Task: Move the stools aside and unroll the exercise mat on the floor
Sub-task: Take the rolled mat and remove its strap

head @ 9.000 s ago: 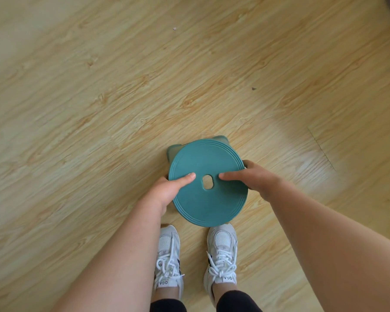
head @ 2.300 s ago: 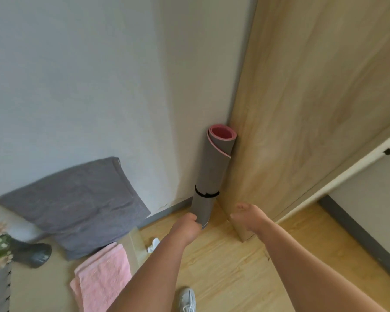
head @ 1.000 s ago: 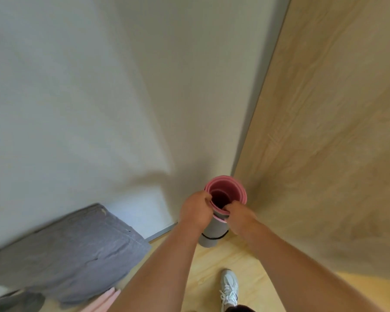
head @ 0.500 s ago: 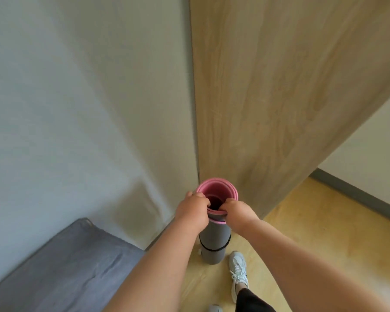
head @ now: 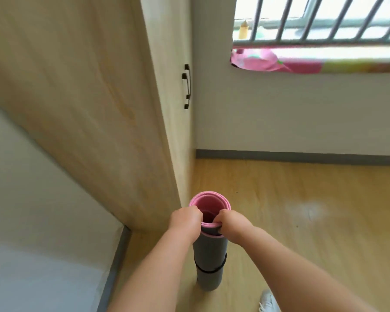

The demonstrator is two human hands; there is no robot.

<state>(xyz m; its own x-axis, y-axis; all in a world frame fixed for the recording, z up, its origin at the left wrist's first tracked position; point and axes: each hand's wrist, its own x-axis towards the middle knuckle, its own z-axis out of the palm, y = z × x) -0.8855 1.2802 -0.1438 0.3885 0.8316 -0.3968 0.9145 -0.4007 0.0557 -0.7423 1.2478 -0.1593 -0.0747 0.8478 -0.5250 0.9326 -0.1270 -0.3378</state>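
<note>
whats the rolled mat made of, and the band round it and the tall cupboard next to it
Exercise mat: looks like soft foam, matte grey outside and pink inside; the thick layered rim at its top suggests this.
Band: thin and black, probably elastic or fabric; too small to tell.
Cupboard: pale wood-grain panel, likely laminated board, smooth with a dull sheen.

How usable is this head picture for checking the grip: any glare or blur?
Head view: window blown out, with a glare patch on the floor; wardrobe and sill cloth smeared by motion; left hand and right hand gripping the rolled mat are fairly sharp.
</note>
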